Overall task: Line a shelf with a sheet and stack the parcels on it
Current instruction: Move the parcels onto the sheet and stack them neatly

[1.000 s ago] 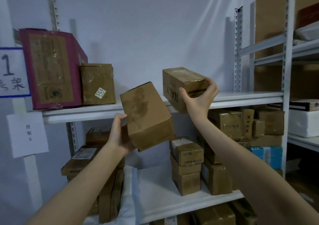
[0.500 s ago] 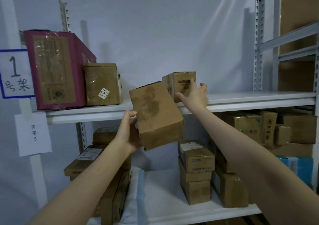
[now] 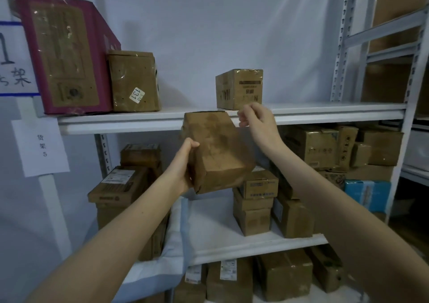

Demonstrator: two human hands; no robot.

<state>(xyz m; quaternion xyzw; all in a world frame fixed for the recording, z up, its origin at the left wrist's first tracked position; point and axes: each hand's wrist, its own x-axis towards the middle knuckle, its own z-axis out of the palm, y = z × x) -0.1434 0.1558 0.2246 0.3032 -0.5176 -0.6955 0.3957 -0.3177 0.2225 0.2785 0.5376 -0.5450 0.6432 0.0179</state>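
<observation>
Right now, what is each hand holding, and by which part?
Left hand grips the plain brown cardboard parcel by its left side. Right hand, fingers loosely curled, holds nothing.

One head-worn wide-angle view, close up, straight onto the shelving [image 3: 130, 125].

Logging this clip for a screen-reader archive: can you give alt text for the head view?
A person's left hand grips a brown parcel tilted in front of a white upper shelf, while the empty right hand hovers by its top corner. A taped box stands on that shelf just behind.
</observation>
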